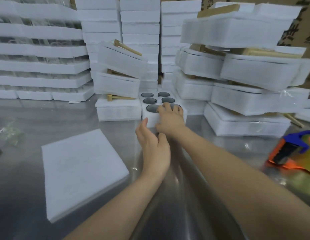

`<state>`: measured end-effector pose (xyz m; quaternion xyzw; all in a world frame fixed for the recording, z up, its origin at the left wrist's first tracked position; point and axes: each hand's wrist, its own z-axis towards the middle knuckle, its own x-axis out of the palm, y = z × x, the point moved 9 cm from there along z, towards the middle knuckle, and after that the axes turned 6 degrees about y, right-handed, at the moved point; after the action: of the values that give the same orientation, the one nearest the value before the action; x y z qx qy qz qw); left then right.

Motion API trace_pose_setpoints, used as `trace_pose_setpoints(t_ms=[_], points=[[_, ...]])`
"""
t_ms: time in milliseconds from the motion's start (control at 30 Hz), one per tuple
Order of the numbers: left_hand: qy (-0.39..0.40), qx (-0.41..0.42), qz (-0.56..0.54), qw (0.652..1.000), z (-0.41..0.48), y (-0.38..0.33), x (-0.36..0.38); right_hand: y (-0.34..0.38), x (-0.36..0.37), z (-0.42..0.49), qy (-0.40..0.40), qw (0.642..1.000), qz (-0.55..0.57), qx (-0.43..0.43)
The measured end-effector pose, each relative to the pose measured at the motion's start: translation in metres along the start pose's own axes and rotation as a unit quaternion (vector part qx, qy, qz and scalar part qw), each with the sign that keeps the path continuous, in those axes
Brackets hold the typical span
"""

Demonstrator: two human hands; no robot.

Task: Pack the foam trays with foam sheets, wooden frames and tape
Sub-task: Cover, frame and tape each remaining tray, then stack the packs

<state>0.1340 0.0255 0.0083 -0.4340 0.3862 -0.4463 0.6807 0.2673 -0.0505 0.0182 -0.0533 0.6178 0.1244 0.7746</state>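
Six-hole foam tray [156, 97]: likely light, crushable. Right hand [169, 120] fingers hooked over its near edge; left hand [154, 146] open alongside. Grip the sides.

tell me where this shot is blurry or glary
Head view: motion blur smears the tape dispenser and the right foam stacks; glare streaks the steel table; the wide lens bows the left stacks; the foam sheet and the right hand gripping the foam tray look sharp.

Reference: holed foam tray [144, 112] on table [29, 118]. Just left of it, closed tray [118, 111] with wooden frame [114, 97] on top; behind, stacked trays [139, 28]. Before and left, foam sheet [83, 172]; before and right, tape dispenser [289, 153].
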Motion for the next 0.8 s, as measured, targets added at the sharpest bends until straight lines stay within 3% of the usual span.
trace_pose_setpoints(t_ms=[200, 333, 433, 500, 600, 667, 800], points=[[-0.003, 0.078, 0.051, 0.996, -0.007, -0.016, -0.002, -0.004, -0.011, -0.050, 0.039, 0.999, 0.000, -0.020], [-0.035, 0.058, 0.064, 0.996, -0.007, -0.017, -0.018, -0.002, -0.023, -0.085, 0.008, 0.999, -0.030, -0.041], [-0.051, 0.118, 0.160, 0.979, -0.008, -0.033, -0.038, -0.004, -0.034, -0.115, -0.014, 0.996, -0.049, -0.080], [-0.020, 0.113, 0.329, 0.937, -0.001, -0.033, -0.045, -0.007, -0.042, -0.136, -0.021, 0.993, -0.046, -0.110], [0.038, -0.055, 0.568, 0.821, 0.010, -0.002, -0.064, -0.016, -0.059, -0.167, -0.026, 0.990, 0.012, -0.137], [0.073, -0.138, 0.632, 0.759, 0.006, 0.015, -0.074, -0.022, -0.070, -0.179, -0.030, 0.989, 0.047, -0.139], [0.075, -0.180, 0.648, 0.736, 0.004, 0.019, -0.083, -0.038, -0.090, -0.181, -0.056, 0.974, 0.184, -0.123]])
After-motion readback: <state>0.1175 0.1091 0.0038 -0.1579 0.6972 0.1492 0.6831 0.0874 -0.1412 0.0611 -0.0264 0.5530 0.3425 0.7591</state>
